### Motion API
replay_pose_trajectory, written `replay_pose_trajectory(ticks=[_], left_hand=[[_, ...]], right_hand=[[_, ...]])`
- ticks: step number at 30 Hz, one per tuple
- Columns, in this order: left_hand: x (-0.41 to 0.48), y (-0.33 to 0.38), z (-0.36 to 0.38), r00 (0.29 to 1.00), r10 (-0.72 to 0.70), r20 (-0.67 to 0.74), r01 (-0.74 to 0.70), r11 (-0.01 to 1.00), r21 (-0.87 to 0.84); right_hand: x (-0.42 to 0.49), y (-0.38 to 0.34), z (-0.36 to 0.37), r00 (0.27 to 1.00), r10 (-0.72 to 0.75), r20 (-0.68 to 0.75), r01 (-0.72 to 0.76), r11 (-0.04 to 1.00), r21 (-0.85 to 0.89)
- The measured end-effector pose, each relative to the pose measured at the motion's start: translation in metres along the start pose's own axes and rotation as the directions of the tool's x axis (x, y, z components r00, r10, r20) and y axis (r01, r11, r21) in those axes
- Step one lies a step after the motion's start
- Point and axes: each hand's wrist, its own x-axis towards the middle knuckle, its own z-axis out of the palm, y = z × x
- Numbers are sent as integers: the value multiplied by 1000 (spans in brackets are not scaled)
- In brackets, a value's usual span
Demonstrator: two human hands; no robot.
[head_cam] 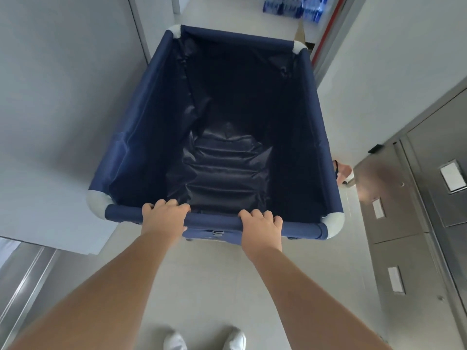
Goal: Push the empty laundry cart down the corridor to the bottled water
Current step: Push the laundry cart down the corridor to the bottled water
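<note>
Head view: the left hand (164,215) and the right hand (261,224) are set apart, each with fingers curled over the padded near rail of the navy-blue fabric laundry cart (131,137), which stands on the pale floor (209,286) directly ahead. Its dark lining sags in wrinkles and holds nothing; grey caps mark the corners. A white wall (63,97) runs close on the left, brushed-steel cabinets (409,223) on the right. Blue-wrapped packs of bottled water (285,6) sit far ahead. White shoes (236,339) show below.
</note>
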Motion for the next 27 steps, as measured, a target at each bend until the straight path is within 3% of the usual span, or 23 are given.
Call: replay_pose_trajectory(ticks=[27], left_hand=[[198,-2,-61,999,43,-32,-44,999,-21]], right_hand=[[203,18,-55,999,44,3,-44,998,-42]])
